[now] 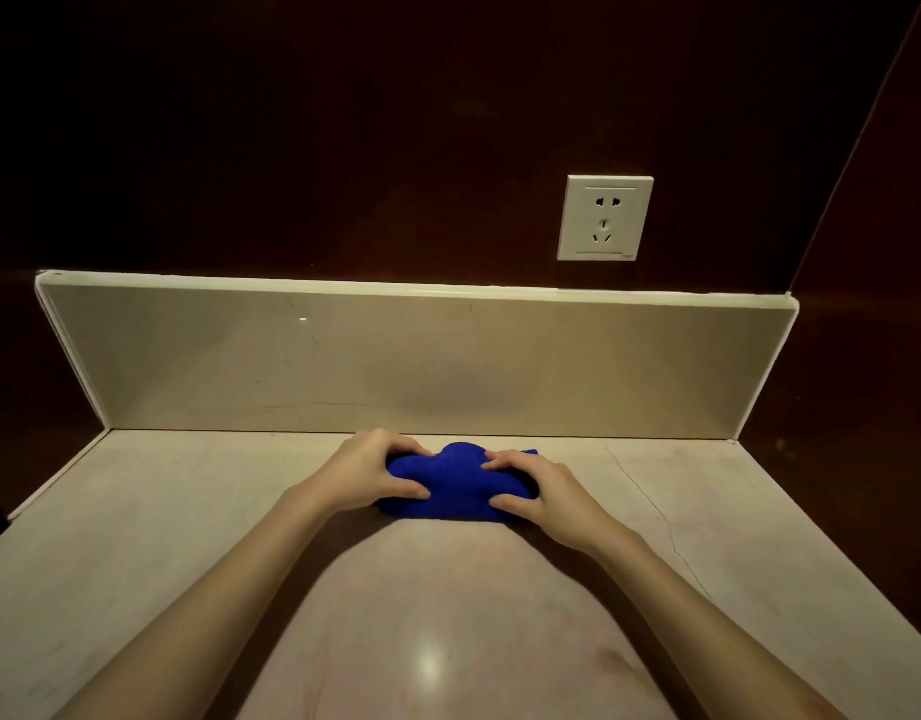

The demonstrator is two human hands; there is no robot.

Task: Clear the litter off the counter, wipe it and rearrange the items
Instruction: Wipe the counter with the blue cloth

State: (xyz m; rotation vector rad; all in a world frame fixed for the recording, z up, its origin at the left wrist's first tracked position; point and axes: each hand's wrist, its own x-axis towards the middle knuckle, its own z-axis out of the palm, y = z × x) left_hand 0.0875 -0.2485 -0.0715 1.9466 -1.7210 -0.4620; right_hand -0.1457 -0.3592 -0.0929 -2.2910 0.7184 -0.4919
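A bunched blue cloth (pixel 458 485) lies on the beige stone counter (pixel 188 537), close to the back. My left hand (pixel 375 472) grips the cloth's left end, fingers curled over the top and thumb at its near side. My right hand (pixel 541 491) grips the right end the same way. Both forearms reach in from the bottom of the view. The middle of the cloth bulges up between the two hands.
A low beige backsplash (pixel 396 356) runs along the counter's back edge. Above it is a dark wooden wall with a white power socket (pixel 604 218). A thin crack (pixel 656 511) crosses the counter on the right. Dark wood panels flank both sides.
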